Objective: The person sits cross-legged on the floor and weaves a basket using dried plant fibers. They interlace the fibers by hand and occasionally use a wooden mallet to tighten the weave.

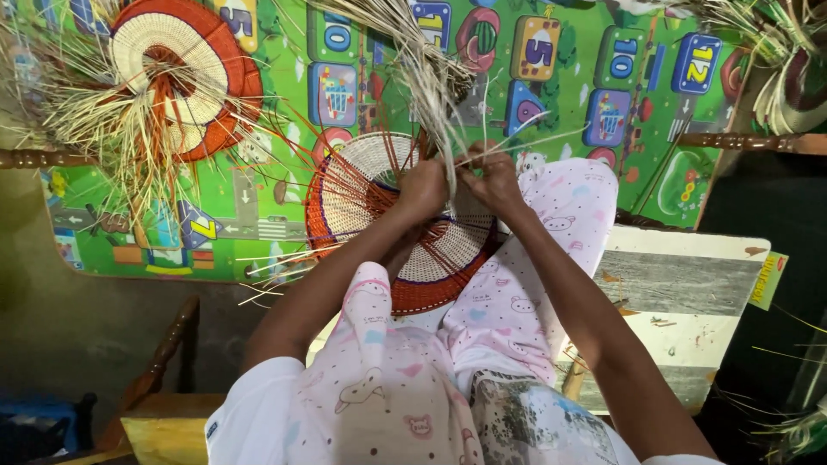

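Hands at work on a half-woven round basket piece (405,228), seen from above by the person wearing the camera. The piece is a flat disc of pale cream straw with an orange-red border and orange spokes fanning out from its edge. It rests on the person's lap, over pink patterned trousers (517,301), and this disc serves as the landmark for everything else.

The left hand (420,188) sits at the far rim of the disc, its fingers closed together around a bundle of pale straw strands (431,77) that rises away from the disc toward the top of the view. The right hand (495,181) is just beside the left, touching the same bundle, its fingers pinched shut on the strands where they meet the disc's rim.

Beyond the disc lies a bright green play mat (284,112) printed with coloured shapes. On the mat, up and to the left of the disc, lies a second woven piece (181,69), also cream with an orange rim, with loose straw ends spraying out all around it. To the right of the disc is a pale, paint-marked wooden board (689,293). More loose straw (758,34) lies at the far upper right, well apart from the disc.
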